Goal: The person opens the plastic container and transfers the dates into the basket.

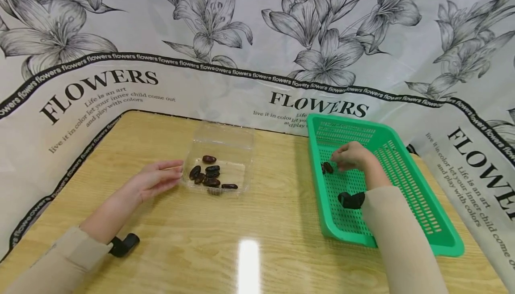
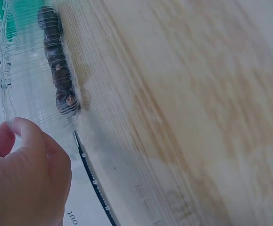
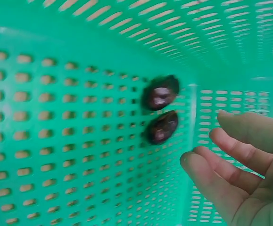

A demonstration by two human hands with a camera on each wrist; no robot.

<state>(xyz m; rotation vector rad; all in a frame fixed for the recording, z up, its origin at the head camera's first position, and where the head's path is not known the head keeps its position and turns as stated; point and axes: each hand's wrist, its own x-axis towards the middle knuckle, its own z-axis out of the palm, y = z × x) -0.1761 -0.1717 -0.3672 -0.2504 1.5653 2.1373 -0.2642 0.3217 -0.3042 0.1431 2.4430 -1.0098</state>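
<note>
A clear plastic box (image 1: pixel 237 169) with its lid raised at the back stands on the table, several dark brown dates (image 1: pixel 212 174) lying in it. My left hand (image 1: pixel 158 178) is at the box's left side; in the left wrist view, its thumb and index finger (image 2: pixel 28 132) pinch the edge of the plastic. Through the ribbed wall a row of dates (image 2: pixel 58 66) shows. My right hand (image 1: pixel 354 156) is inside the green basket (image 1: pixel 327 222), fingers apart and holding nothing. Two dates (image 3: pixel 162 110) lie on the basket's perforated floor just ahead of its fingertips.
The wooden table (image 1: pixel 193 240) reaches back to a white flower-printed sheet (image 1: pixel 225 93) hung behind it and along both sides. The basket's raised rim surrounds my right hand. Black straps with mounts (image 1: pixel 124 245) sit at both wrists.
</note>
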